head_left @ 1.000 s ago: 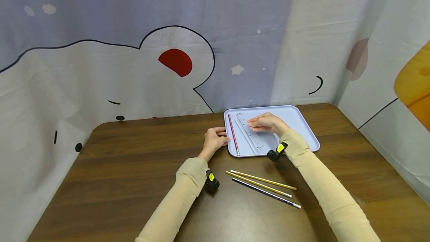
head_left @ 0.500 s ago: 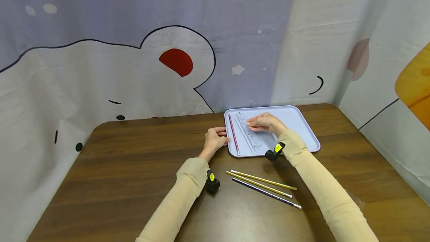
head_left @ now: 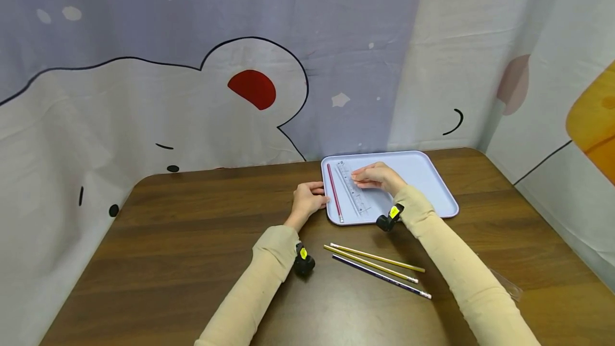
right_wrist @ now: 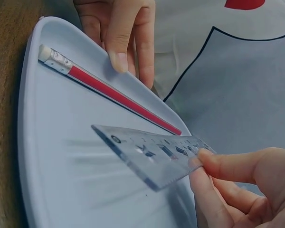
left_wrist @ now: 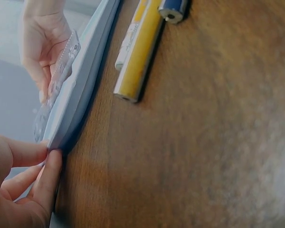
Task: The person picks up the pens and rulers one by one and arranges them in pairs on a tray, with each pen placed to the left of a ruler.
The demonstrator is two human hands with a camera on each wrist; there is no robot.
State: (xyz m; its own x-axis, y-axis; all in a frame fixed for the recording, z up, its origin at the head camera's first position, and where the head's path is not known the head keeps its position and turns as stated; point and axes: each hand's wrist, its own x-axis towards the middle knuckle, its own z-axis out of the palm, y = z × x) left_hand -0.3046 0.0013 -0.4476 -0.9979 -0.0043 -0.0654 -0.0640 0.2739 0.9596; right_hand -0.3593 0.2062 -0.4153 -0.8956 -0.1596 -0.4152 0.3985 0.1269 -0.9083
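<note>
Where the dark wood desk [head_left: 192,239] meets the patterned curtain [head_left: 144,95] at its far edge, nothing but bare grain over the left half. Further right, near the desk's middle, left hand [head_left: 307,199] with fingers curled lightly, fingertips [left_wrist: 50,159] pressed against the left rim of the pale blue tray [head_left: 423,175]; touching only, not wrapped round it. Below that hand, a beige sleeve [head_left: 259,276] with a small black and yellow wrist camera [head_left: 304,261] on it. On the desk toward the near edge, just right of that camera, three loose pencils lying side by side, slanted: two yellow pencils [head_left: 375,260] and a dark blue pencil [head_left: 379,276], well apart from either hand. Inside the tray, along its left wall, a red pencil [head_left: 333,192], eraser end toward the near rim, lying flat. Just right of it, a clear plastic ruler [head_left: 353,194], roughly parallel to the red pencil, tilted with its near end low on the tray floor and its far end raised. Right hand [head_left: 379,178] over the tray's middle, pinching that raised far end of the ruler between thumb and fingertips [right_wrist: 204,161]; a narrow, closed pinch. Tray itself at the far right corner region of the desk, close to the far edge.
</note>
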